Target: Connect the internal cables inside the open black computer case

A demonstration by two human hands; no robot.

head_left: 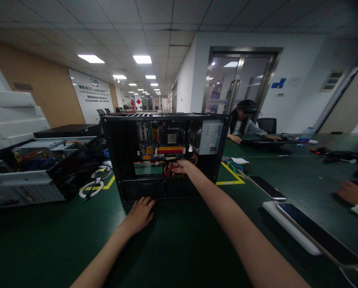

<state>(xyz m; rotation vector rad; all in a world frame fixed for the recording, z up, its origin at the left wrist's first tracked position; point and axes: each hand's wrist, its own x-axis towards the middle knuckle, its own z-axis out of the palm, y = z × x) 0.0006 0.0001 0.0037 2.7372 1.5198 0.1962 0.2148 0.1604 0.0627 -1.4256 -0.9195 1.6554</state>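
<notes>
A black computer case (143,188) stands open-sided in front of me on the green table. Inside it are a motherboard (163,136) and, at the upper right, a power supply (209,138). My right hand (182,166) reaches into the lower part of the case, its fingers closed around a bundle of red, yellow and black cables (168,169). Resting on the table against the bottom front edge of the case, my left hand (141,214) lies with its fingers spread and holds nothing.
To the left lie another opened computer case (59,172) and a coiled white cable (91,190). Phones (314,228) and a white box-like slab (290,226) sit at the right. A person (246,124) sits across the table; another person's hand (351,194) shows at the right edge.
</notes>
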